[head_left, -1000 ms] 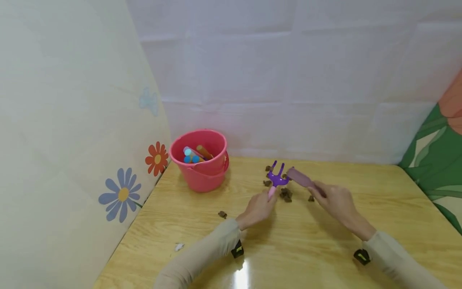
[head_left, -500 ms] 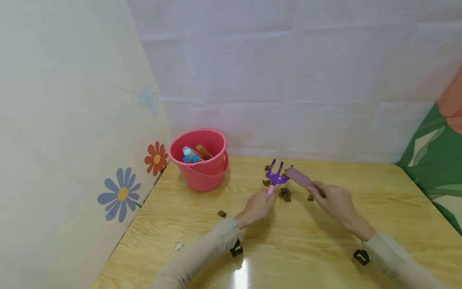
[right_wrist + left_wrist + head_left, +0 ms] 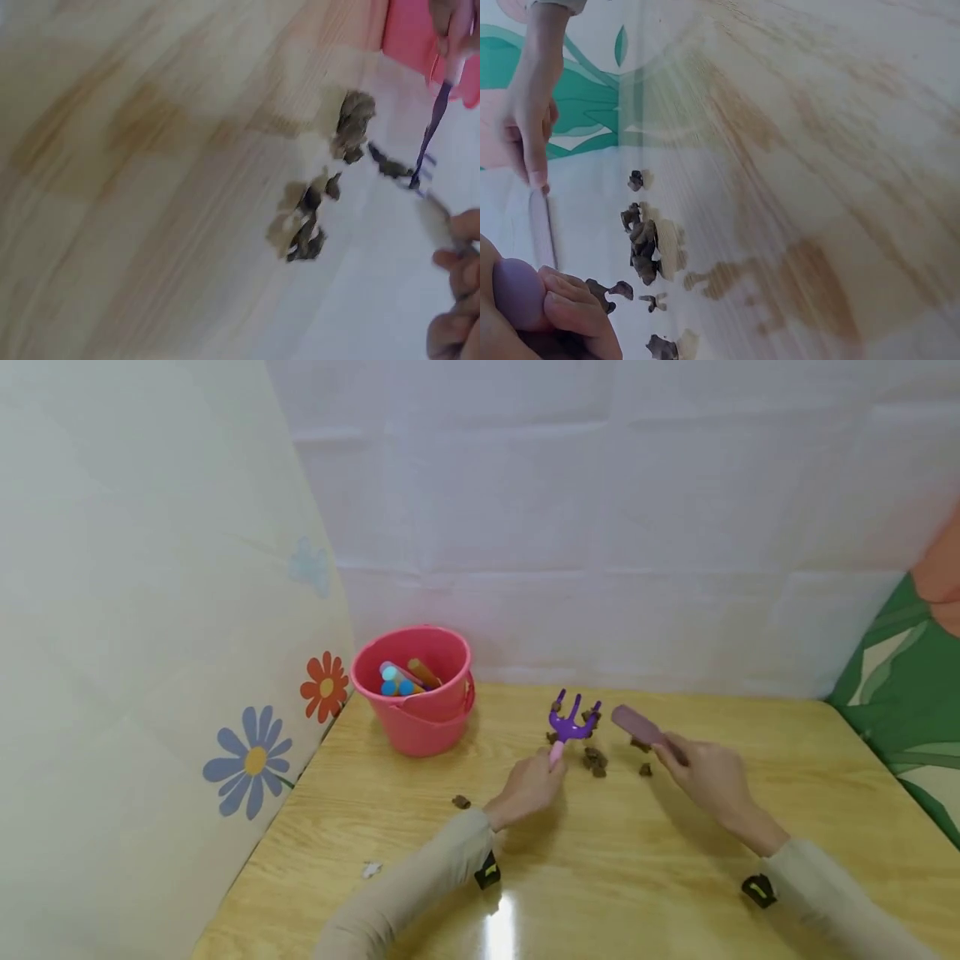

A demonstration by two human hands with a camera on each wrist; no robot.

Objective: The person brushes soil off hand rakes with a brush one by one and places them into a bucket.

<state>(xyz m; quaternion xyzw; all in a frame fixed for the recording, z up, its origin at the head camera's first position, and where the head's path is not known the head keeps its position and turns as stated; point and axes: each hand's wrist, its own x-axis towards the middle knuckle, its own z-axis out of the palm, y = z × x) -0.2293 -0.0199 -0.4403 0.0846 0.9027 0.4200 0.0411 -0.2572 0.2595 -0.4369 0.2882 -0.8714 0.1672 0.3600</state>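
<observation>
My left hand [image 3: 527,789] grips the pink handle of a purple three-pronged toy hand rake [image 3: 572,725]. The rake's prongs are among small dark brown clumps on the table, some touching them. My right hand [image 3: 712,777] holds a flat mauve tool with a long blade [image 3: 636,724]; its exact kind is unclear. That blade is just right of the rake, apart from it in the head view. Between the hands lies a pile of brown clumps [image 3: 595,761], and a small clump [image 3: 646,770] sits below the mauve tool. In the left wrist view, left fingers [image 3: 577,307] curl round the handle.
A pink bucket [image 3: 420,727] with several tube-like sticks inside stands at the back left of the wooden table [image 3: 615,877]. One brown clump [image 3: 461,802] and a white scrap [image 3: 372,869] lie to the left. A pale sheet [image 3: 570,527] hangs behind.
The mauve tool and right hand have moved right, away from the rake. The rake has shifted slightly left, its right prong now showing. A brown clump shows beneath the mauve tool.
</observation>
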